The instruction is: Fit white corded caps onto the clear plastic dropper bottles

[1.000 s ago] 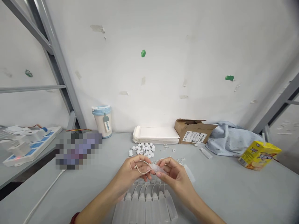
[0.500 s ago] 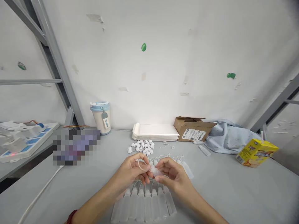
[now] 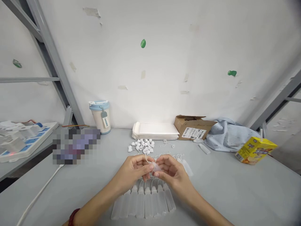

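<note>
Between my hands is a small translucent plastic bottle [image 3: 156, 167] with a thin white tube curving up from its neck. The fingers of my left hand [image 3: 138, 168] pinch it at the neck end, beside the tube. My right hand [image 3: 171, 169] grips its body from the other side, hiding part of it. Just below, a row of similar bottles [image 3: 147, 204] lies side by side, thin tubes at their necks. More bottles [image 3: 187, 166] lie behind my right hand. A pile of small white caps [image 3: 142, 146] sits beyond my fingers.
Along the wall stand a lidded cup [image 3: 100, 117], a stack of white trays [image 3: 155, 131] and a cardboard box [image 3: 194, 128]. To the right are a blue cloth [image 3: 229, 135] and a yellow drink carton [image 3: 255, 151]. A power strip [image 3: 30, 141] and white cable [image 3: 39, 194] are left.
My left fingers have closed in at the bottle's neck, and the tube now points more upward. The whole view has shifted slightly. The row of bottles lies as before.
</note>
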{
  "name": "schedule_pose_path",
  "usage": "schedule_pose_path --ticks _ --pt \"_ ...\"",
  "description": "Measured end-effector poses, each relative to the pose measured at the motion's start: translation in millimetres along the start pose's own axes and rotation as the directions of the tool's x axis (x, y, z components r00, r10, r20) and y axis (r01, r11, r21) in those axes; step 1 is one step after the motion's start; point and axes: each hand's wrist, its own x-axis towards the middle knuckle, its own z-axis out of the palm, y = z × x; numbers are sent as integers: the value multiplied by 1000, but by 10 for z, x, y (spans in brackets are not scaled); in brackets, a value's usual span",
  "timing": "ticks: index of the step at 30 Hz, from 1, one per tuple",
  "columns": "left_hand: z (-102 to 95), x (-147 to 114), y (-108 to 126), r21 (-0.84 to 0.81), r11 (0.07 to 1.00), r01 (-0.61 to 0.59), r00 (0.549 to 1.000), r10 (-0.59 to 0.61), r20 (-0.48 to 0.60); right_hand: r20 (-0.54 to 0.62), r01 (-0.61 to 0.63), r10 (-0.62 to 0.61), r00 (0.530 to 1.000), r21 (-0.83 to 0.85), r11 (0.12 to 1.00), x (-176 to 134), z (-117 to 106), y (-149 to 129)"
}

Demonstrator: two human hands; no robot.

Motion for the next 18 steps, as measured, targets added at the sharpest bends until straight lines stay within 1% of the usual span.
schedule_pose_path --ticks 3,6,8,10,11,12,13,14,15,16,17,18 --pt "4 5 11 70 997 -16 999 19 -36 -49 19 -19 999 4 1000 0 12 7" --pt "7 8 30 106 993 -49 998 52 -23 -85 32 -32 996 -2 999 -2 21 12" --pt "8 16 33 96 992 -78 997 79 -3 -71 31 -34 997 -34 999 1 19 11" --pt "12 27 26 102 990 -96 995 97 -6 -30 37 -40 999 -98 995 15 0 7" --pt "18 32 20 134 987 -95 995 99 -26 -21 43 -46 999 -134 990 26 -19 5" --pt "29 36 13 192 978 -84 993 97 -62 -38 42 -49 998 -170 985 42 -47 5" --pt "45 39 8 274 959 -71 988 105 -111 -80 31 -48 996 -199 979 61 -84 5" --pt "67 42 5 372 926 -70 978 137 -158 -139 15 -46 989 -217 976 83 -128 6" --pt "97 45 7 476 875 -86 963 196 -186 -204 -4 -43 978 -222 975 105 -178 5" --pt "133 50 16 574 809 -123 944 274 -184 -257 -19 -37 966 -213 977 128 -230 2" --pt "175 58 32 657 731 -185 922 360 -142 -285 -26 -31 958 -193 981 147 -281 -5" --pt "222 69 55 720 642 -262 895 442 -68 -292 -28 -23 956 -169 985 161 -325 -18"
